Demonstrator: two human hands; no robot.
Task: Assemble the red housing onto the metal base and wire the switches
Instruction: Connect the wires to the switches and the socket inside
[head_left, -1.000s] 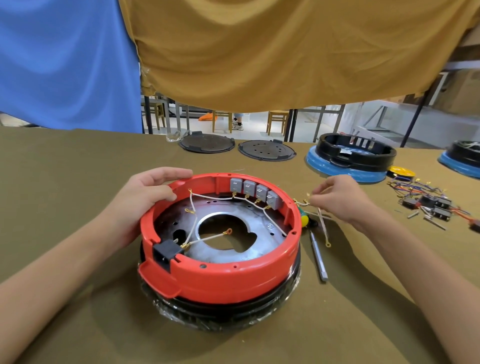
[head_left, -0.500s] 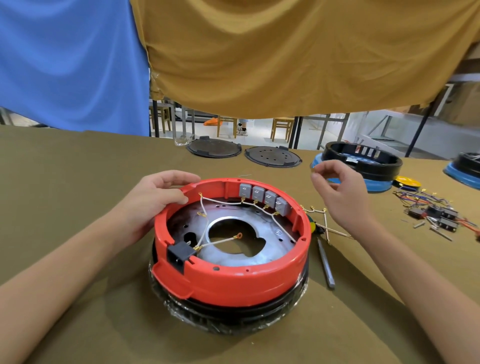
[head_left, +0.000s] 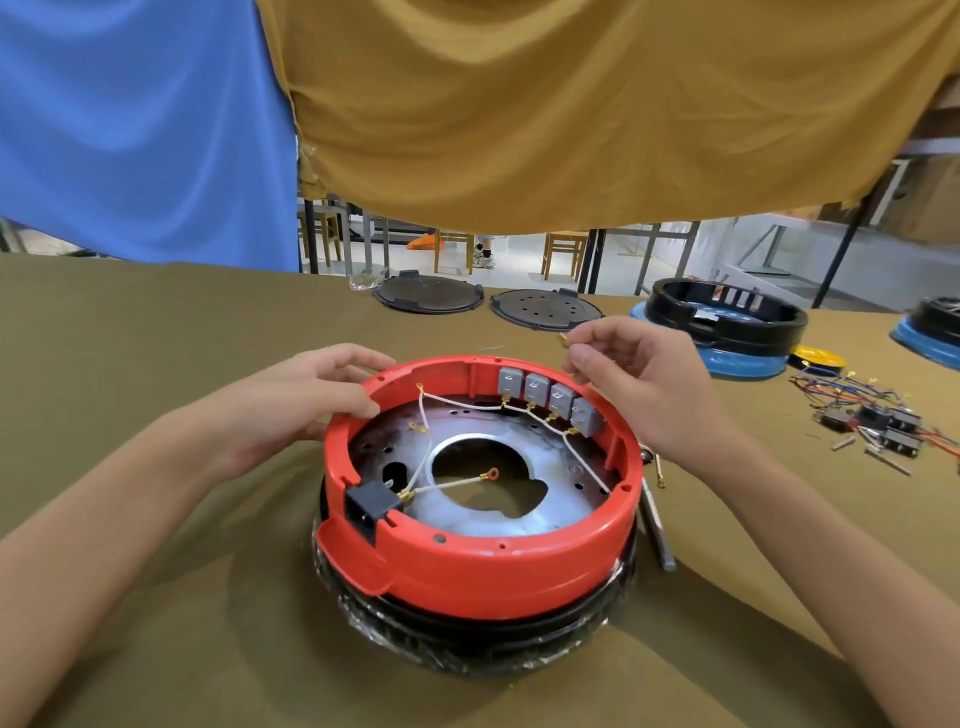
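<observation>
The red housing (head_left: 498, 564) sits on the metal base (head_left: 550, 512), over a black plastic-wrapped ring. Several grey switches (head_left: 548, 397) line the housing's far inner wall, with white wires (head_left: 457, 400) running across the base to a black socket (head_left: 366, 506). My left hand (head_left: 291, 402) rests on the far-left rim, thumb on the edge. My right hand (head_left: 639, 384) hovers just beyond the switches, pinching a small brass wire terminal (head_left: 562, 340) between thumb and forefinger.
A grey screwdriver (head_left: 657, 525) and loose white wires lie right of the housing. Spare switches and coloured wires (head_left: 878, 415) are scattered further right. Two black lids (head_left: 428, 293) and black-and-blue assemblies (head_left: 727, 325) stand at the table's far side.
My right hand has lifted from the loose wires beside the housing and moved left to the switches, now pinching a terminal. My left hand has stayed on the rim.
</observation>
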